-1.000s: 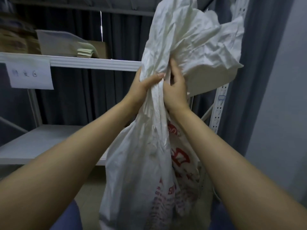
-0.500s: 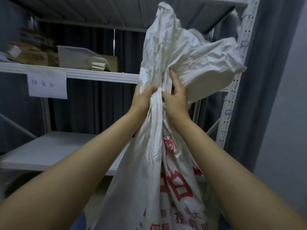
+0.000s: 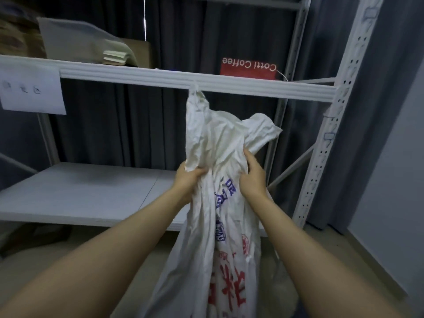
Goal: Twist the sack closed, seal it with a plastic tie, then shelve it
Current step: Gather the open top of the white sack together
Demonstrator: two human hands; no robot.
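Note:
A white woven sack (image 3: 202, 253) with red and blue print hangs in front of me, its bottom out of view below. Both hands grip its gathered neck. My left hand (image 3: 187, 181) clutches the left side of the neck, and my right hand (image 3: 252, 177) presses around the right side. The crumpled loose top of the sack (image 3: 220, 134) stands up above my hands, reaching just under the upper shelf beam (image 3: 206, 82). No plastic tie is in view.
A white metal rack stands ahead with a bare lower shelf (image 3: 80, 193) and a perforated right upright (image 3: 330, 125). The upper shelf holds a red Cotti Coffee bag (image 3: 249, 68), folded grey material (image 3: 75, 47) and a paper label (image 3: 32, 92). Dark curtains hang behind.
My hands and the sack neck have dropped from above the upper shelf beam to below it. The loose top has collapsed smaller, and blue print now shows on the sack.

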